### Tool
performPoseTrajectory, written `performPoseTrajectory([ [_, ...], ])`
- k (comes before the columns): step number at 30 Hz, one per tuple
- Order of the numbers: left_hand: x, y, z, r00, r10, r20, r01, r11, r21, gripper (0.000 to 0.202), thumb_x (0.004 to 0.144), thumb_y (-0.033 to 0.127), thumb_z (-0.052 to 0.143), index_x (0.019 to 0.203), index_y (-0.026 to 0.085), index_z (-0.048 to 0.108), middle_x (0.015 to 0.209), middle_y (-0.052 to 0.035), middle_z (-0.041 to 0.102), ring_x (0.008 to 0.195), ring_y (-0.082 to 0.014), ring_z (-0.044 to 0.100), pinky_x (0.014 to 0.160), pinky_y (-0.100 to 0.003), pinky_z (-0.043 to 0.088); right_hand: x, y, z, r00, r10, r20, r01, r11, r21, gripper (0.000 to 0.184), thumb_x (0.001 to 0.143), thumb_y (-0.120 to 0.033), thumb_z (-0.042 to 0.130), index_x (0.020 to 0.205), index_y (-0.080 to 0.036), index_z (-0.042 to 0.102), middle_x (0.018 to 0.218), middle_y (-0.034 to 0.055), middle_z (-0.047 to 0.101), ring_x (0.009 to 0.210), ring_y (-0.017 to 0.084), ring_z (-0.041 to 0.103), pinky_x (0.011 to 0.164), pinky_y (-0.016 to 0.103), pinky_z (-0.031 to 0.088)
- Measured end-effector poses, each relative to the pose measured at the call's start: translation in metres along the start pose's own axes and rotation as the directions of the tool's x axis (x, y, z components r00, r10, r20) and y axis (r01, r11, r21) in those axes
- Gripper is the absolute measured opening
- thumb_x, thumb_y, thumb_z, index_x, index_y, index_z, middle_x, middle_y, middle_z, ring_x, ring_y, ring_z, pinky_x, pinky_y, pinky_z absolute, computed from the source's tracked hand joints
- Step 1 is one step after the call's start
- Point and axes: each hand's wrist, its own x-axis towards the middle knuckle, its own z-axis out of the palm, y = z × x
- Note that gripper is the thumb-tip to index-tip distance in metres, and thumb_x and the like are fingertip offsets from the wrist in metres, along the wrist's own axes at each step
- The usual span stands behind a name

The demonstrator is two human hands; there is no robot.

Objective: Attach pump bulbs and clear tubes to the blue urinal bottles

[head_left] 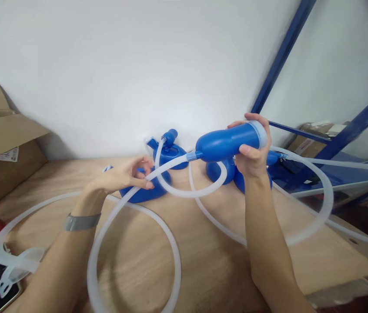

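Note:
My right hand [255,150] is closed around the wide end of a blue bottle-shaped plastic urinal head [225,143], which is raised and tilted above the table. A translucent collar rims its wide end, and its narrow end joins a whitish flexible hose [171,163]. Loosely curled, my left hand [138,174] holds this hose a short way from the joint, with the thumb in front of it. Behind that hand a blue plastic container [146,191] lies on the table. Another blue container with a handle [172,154] stands by the wall, its own hose looping forward.
More blue containers [218,173] are partly hidden behind my right hand. Loose hoses [327,195] curl across the wooden table [210,269]. An open cardboard box [8,174] stands left, above a translucent plastic piece [19,269]. A blue metal rack [285,52] rises at right.

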Motion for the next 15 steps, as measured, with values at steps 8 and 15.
performPoseTrajectory([
  [8, 0.006, -0.002, 0.005, 0.995, -0.095, -0.011, 0.096, 0.985, 0.146, 0.031, 0.075, 0.043, 0.090, 0.087, 0.018, 0.075, 0.079, -0.0064, 0.079, 0.079, -0.0201, 0.075, 0.073, -0.027, 0.061, 0.001, 0.006, -0.010, 0.997, -0.071, -0.003, 0.070, 0.995, -0.066, 0.073, 0.065, -0.071, 0.086, 0.126, -0.039, 0.060, 0.110, 0.0035, 0.073, 0.115, 0.036, 0.069, 0.092, 0.054, 0.057],
  [15, 0.001, 0.007, 0.011, 0.998, 0.034, -0.050, -0.037, 0.997, -0.062, 0.051, 0.075, 0.039, 0.091, 0.118, 0.017, 0.075, 0.101, -0.0110, 0.081, 0.094, -0.0250, 0.077, 0.086, -0.037, 0.064, -0.003, 0.010, -0.006, 0.994, 0.023, 0.109, -0.015, 0.997, -0.071, 0.073, 0.068, -0.068, 0.087, 0.128, -0.037, 0.059, 0.112, 0.0046, 0.073, 0.115, 0.036, 0.070, 0.090, 0.052, 0.059],
])
